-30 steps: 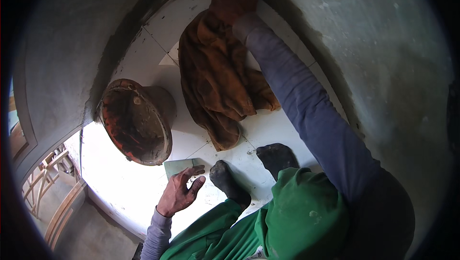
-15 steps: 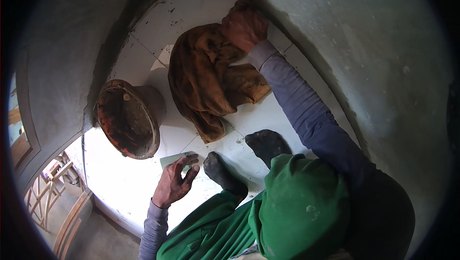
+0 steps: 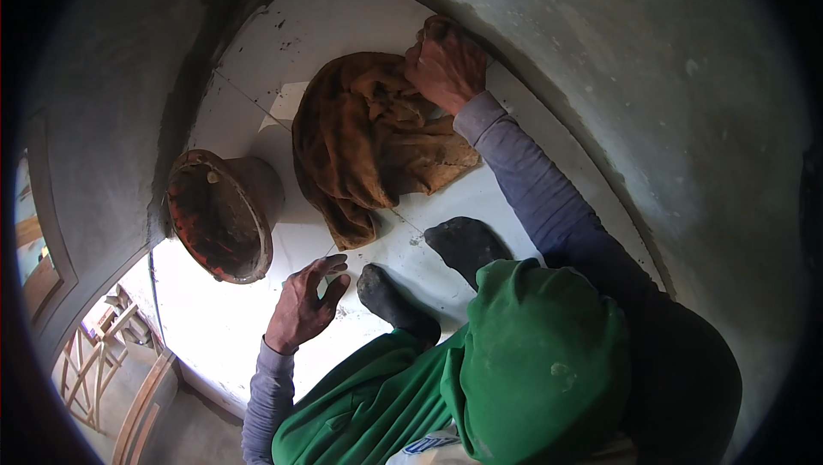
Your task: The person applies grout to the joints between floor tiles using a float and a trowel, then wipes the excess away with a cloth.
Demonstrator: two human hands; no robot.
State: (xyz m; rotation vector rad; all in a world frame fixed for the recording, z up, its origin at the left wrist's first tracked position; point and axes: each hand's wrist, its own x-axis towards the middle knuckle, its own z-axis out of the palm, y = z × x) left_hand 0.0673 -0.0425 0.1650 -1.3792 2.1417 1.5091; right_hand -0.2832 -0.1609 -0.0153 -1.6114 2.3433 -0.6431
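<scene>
My right hand (image 3: 446, 62) is at the upper right of the white tiled floor, at the upper edge of a bunched brown cloth (image 3: 369, 139). Its fingers are curled; whatever they grip is hidden. My left hand (image 3: 307, 300) hovers low over the bright floor beside my left foot, fingers apart and loosely bent, holding nothing that I can see. Both feet are in dark socks (image 3: 463, 246), below the cloth. A stained, mortar-crusted bucket (image 3: 225, 212) stands left of the cloth.
Grey plastered walls (image 3: 686, 96) close in on both sides, with a dark band along their foot. My green-clad legs (image 3: 540, 354) fill the lower middle. At lower left, beyond the bright floor's edge, are wooden frames (image 3: 94, 362) on a lower grey floor.
My right hand has drawn back from the far end toward me, and the cloth looks more bunched. The view has shifted slightly; my left hand stays low near my foot.
</scene>
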